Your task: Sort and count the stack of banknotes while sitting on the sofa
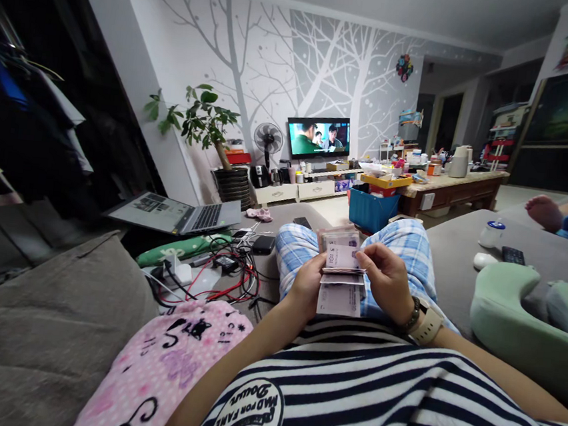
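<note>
A stack of banknotes (340,300) is held upright over my lap, folded around the middle so that several notes fan toward me. My left hand (308,283) is closed on the left side of the stack, its thumb along the edge. At the upper right, my right hand (386,276) pinches the corner of a note showing a 5. More reddish-brown notes (338,237) stick out beyond the front ones. Blue plaid trousers (411,252) lie under both hands. A watch with a pale strap (428,325) is on my right wrist.
On my left are a laptop (178,216), tangled cables (238,275) and a pink blanket (174,356). A green neck pillow (505,315), white mouse (484,261) and lidded jar (491,234) lie on the right. Another person's foot (544,211) rests at far right. Ahead stands a blue bin (372,210).
</note>
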`<state>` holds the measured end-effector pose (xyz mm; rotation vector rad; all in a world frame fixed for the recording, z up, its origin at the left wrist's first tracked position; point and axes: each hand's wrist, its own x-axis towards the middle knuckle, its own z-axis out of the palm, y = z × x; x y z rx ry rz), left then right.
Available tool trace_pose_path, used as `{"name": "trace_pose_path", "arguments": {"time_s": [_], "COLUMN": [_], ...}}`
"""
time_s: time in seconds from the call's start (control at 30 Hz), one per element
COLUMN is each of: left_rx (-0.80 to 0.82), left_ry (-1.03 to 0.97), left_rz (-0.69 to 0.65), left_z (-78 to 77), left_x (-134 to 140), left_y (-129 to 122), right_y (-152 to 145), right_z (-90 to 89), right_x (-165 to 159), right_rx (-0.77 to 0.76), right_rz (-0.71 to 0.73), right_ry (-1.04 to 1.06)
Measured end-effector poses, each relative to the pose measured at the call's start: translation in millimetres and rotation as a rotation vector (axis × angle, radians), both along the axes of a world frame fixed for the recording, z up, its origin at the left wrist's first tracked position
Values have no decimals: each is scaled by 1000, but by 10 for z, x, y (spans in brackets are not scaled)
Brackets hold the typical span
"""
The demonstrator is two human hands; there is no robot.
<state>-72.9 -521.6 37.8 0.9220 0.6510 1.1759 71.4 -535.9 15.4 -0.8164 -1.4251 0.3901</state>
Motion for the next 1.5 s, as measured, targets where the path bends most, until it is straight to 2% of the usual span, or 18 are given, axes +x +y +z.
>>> {"name": "trace_pose_path", "arguments": {"time_s": [0.17,0.43,0.67,0.8,0.9,1.07,1.3,1.5], "left_rx": [-12,-80,-29,-79,-139,-145,-133,-56], "left_ry": [9,-82,-67,-85,-78,-73,-74,-46], "left_rz": [30,-127,-134,-159,-147,-134,-132,-11], "left_z": [10,-11,-12,8,38,77,39,-7], "left_x": [4,3,-6,-2,-1,-1,-10,-12], "left_y": [-3,51,37,31,11,-21,8,44], "right_y": [-10,-28,-38,-59,-67,-75,-88,-105], "right_z": [15,27,23,33,41,49,41,13], "right_x": [0,-1,17,25,23,18,14,9], "right_rx": [2,12,68,95,105,105,102,80], "right_rz": [-3,-15,-32,-22,-5,4,1,86], "right_ry": [-5,-30,-85,-149,-167,-159,-145,-64]}}
